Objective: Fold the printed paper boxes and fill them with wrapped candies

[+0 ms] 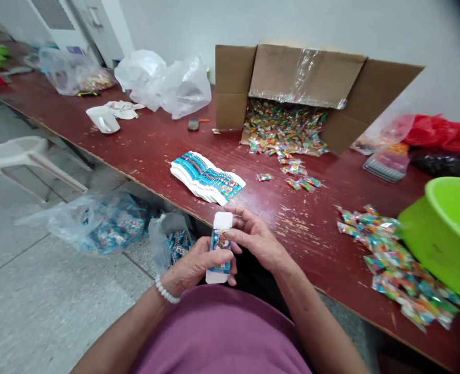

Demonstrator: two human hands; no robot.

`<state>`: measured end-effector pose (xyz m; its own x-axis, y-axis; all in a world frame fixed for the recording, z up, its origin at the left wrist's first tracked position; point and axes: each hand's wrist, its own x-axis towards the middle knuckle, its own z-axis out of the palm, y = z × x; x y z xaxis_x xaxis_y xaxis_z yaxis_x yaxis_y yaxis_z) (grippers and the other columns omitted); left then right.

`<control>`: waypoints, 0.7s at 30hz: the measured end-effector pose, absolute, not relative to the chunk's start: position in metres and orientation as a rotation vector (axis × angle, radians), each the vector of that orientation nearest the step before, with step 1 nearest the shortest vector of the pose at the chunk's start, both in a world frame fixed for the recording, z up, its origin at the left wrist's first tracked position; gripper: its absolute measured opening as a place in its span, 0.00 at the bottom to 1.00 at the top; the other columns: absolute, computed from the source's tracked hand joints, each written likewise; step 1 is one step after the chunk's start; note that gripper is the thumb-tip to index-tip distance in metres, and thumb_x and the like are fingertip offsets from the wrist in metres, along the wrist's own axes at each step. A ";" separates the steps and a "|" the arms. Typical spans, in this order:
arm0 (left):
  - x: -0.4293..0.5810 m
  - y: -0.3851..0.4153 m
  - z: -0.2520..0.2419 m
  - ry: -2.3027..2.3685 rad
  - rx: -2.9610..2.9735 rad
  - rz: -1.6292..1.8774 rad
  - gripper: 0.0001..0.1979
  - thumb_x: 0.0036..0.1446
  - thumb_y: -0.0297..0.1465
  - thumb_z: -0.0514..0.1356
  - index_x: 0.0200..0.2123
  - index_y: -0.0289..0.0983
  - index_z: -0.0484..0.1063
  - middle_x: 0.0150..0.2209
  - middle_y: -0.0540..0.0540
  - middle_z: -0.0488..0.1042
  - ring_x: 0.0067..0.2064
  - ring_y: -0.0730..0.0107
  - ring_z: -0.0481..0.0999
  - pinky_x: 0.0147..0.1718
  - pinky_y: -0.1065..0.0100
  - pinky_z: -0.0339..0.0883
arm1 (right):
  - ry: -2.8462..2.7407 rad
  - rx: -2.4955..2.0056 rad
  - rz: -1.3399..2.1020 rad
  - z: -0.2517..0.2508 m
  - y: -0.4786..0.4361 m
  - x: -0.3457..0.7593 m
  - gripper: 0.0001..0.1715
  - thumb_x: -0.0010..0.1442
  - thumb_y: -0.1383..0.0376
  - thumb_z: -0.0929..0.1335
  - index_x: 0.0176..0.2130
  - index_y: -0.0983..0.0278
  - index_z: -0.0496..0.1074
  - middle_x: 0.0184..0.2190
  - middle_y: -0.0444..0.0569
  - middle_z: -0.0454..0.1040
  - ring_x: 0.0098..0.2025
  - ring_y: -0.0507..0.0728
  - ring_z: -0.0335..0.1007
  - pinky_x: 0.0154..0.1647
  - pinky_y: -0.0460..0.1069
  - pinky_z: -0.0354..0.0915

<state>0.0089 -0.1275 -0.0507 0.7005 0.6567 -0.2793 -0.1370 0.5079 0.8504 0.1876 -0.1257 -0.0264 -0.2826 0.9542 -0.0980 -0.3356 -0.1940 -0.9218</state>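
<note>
A small blue printed carton [219, 241] with white end flaps is held upright in front of my body. My left hand [198, 261], with a white bead bracelet on the wrist, grips its lower part, thumb across the front. The thumb of my right hand [256, 238] touches the carton's upper right side, with the fingers curled behind or beside it. A fanned stack of flat blue and white cartons [207, 178] lies on the table just beyond. Several wrapped candies [303, 183] lie loose to the right of that stack.
A cardboard box [307, 75] spills wrapped candies at the back. More candies [405, 270] lie at right beside a green basin [440, 228]. A white mug [103, 120] and plastic bags [186, 85] stand back left. Bags of blue cartons [116, 223] and a stool [19, 150] are left of the table.
</note>
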 end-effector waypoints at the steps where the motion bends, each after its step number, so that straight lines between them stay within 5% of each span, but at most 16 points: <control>1: 0.009 -0.127 -0.050 0.673 0.955 0.529 0.17 0.52 0.41 0.69 0.37 0.32 0.76 0.29 0.43 0.79 0.27 0.64 0.80 0.30 0.68 0.72 | -1.032 -0.892 1.686 -0.026 -0.129 0.186 0.31 0.52 0.59 0.78 0.53 0.58 0.69 0.39 0.45 0.78 0.32 0.51 0.73 0.31 0.45 0.69; 6: 0.014 -0.133 -0.048 0.823 0.916 0.561 0.18 0.51 0.41 0.69 0.37 0.32 0.76 0.27 0.44 0.80 0.27 0.62 0.80 0.30 0.65 0.73 | -1.031 -0.945 1.695 -0.032 -0.143 0.179 0.16 0.57 0.55 0.74 0.41 0.62 0.74 0.24 0.41 0.75 0.16 0.48 0.65 0.16 0.44 0.61; 9: 0.017 -0.134 -0.052 0.878 0.905 0.579 0.18 0.52 0.41 0.69 0.38 0.33 0.75 0.28 0.44 0.80 0.28 0.63 0.80 0.30 0.66 0.73 | -0.955 -1.104 1.576 -0.039 -0.144 0.174 0.17 0.55 0.52 0.74 0.33 0.63 0.73 0.20 0.40 0.72 0.14 0.48 0.61 0.12 0.44 0.56; 15: 0.013 -0.128 -0.055 0.929 1.090 0.731 0.17 0.55 0.37 0.69 0.44 0.35 0.73 0.38 0.47 0.79 0.39 0.69 0.79 0.41 0.68 0.73 | -1.060 -1.225 1.271 -0.049 -0.136 0.173 0.17 0.54 0.58 0.74 0.42 0.63 0.77 0.33 0.46 0.80 0.30 0.53 0.73 0.33 0.48 0.70; 19: 0.016 -0.132 -0.052 0.961 1.040 0.930 0.32 0.51 0.33 0.71 0.55 0.40 0.59 0.38 0.49 0.79 0.36 0.69 0.80 0.37 0.67 0.76 | -0.916 -1.191 1.252 -0.054 -0.135 0.171 0.30 0.50 0.60 0.77 0.51 0.60 0.69 0.29 0.40 0.77 0.31 0.53 0.74 0.33 0.47 0.69; 21: 0.019 -0.137 -0.051 0.965 1.022 1.010 0.36 0.50 0.32 0.70 0.58 0.41 0.55 0.38 0.49 0.79 0.33 0.70 0.80 0.36 0.67 0.76 | -0.864 -1.120 1.292 -0.056 -0.137 0.169 0.28 0.51 0.59 0.77 0.49 0.59 0.67 0.30 0.41 0.78 0.32 0.53 0.75 0.34 0.47 0.70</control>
